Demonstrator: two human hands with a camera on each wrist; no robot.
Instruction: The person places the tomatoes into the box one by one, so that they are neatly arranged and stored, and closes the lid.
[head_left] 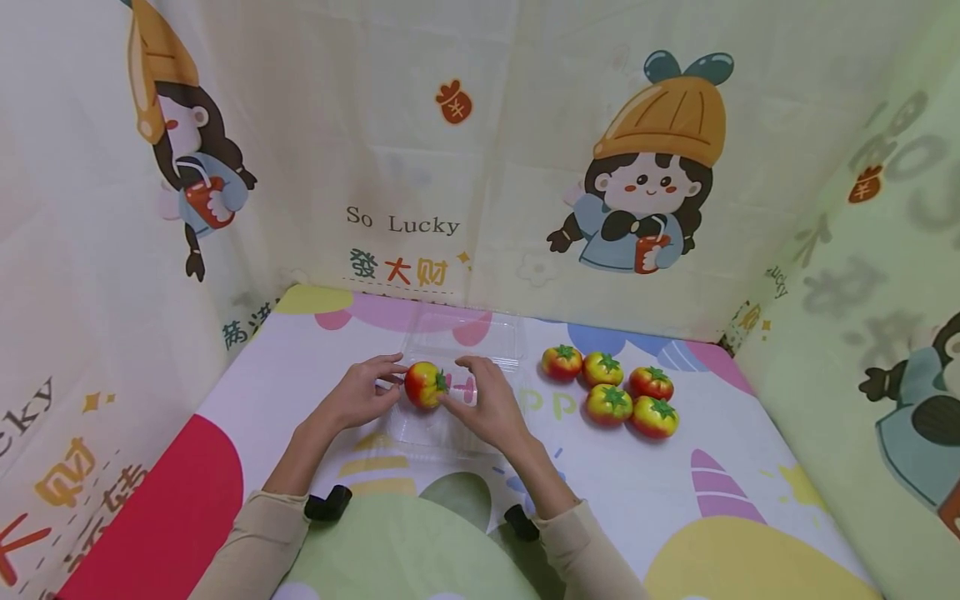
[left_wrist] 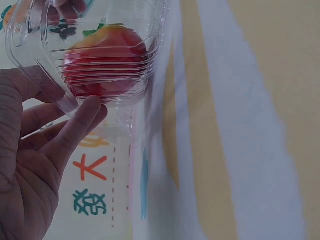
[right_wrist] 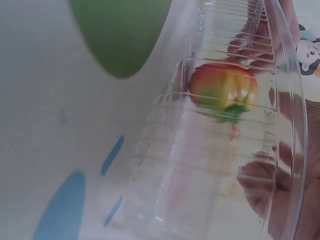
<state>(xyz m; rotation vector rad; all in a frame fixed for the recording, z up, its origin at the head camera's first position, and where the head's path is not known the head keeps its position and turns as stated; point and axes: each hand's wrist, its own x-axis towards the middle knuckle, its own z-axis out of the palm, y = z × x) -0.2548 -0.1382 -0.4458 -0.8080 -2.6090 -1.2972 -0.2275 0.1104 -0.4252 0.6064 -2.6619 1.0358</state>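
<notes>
A red and yellow tomato [head_left: 423, 385] with a green leafy top sits in the base of a clear plastic box [head_left: 442, 437]. My left hand [head_left: 371, 392] is at the box's left edge, beside the tomato. In the left wrist view, that hand's fingers [left_wrist: 90, 107] straddle and pinch the clear rim. On the tomato's other side is my right hand [head_left: 487, 404], thumb close to the green leaves, fingers loosely bent with nothing held. Through the plastic in the right wrist view, the tomato [right_wrist: 225, 85] shows on its side, leaves facing the right hand [right_wrist: 285, 165].
Several more tomatoes [head_left: 609, 404] stand in a group on the table to the right. The box's clear lid [head_left: 465, 329] lies folded back toward the rear wall. A patterned cloth [head_left: 735, 467] covers the table, and printed curtains [head_left: 510, 167] enclose it.
</notes>
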